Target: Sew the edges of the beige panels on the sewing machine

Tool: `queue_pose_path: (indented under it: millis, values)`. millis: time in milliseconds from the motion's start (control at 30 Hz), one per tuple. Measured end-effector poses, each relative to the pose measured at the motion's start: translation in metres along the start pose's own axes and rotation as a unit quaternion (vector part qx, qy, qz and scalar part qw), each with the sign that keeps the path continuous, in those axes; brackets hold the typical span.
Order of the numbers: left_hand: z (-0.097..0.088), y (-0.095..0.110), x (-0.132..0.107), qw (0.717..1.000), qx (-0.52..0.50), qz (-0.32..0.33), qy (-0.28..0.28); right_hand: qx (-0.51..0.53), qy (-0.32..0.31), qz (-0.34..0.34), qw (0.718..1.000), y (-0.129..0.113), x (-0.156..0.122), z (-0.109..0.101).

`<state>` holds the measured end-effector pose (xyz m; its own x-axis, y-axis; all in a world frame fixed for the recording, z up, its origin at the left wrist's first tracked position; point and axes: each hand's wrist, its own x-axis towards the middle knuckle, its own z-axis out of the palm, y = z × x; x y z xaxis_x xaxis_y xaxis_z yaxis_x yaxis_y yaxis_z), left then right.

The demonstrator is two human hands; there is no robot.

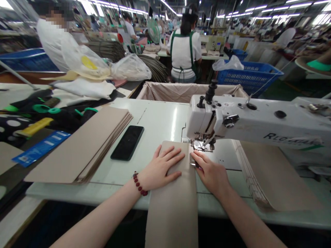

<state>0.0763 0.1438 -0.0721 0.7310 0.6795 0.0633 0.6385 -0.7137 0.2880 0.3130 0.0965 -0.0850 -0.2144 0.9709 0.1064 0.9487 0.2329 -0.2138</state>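
Left hand (160,168) flat, fingers spread, on tan strip (173,206); right hand (210,172) pinches strip's edge by presser foot (204,146); sewing machine (258,124) reads "RLC", rest blurred

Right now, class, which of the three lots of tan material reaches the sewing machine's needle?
The single strip touched by the left hand and right hand, hanging off the table; the left stack and right stack lie untouched.

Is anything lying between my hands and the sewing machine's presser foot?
Nothing visible does. The left hand lies flat on the tan strip, the right hand touches its edge just before the presser foot; the phone lies apart, to the left.
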Motion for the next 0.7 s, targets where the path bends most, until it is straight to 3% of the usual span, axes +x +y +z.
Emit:
queue_pose_path:
  millis: [700]
  values:
    - [0.0006, -0.0011, -0.0001, 1.0, -0.017, 0.002, 0.005, -0.006, 0.008, -0.001, 1.0, 0.0014, -0.0005, 0.0033]
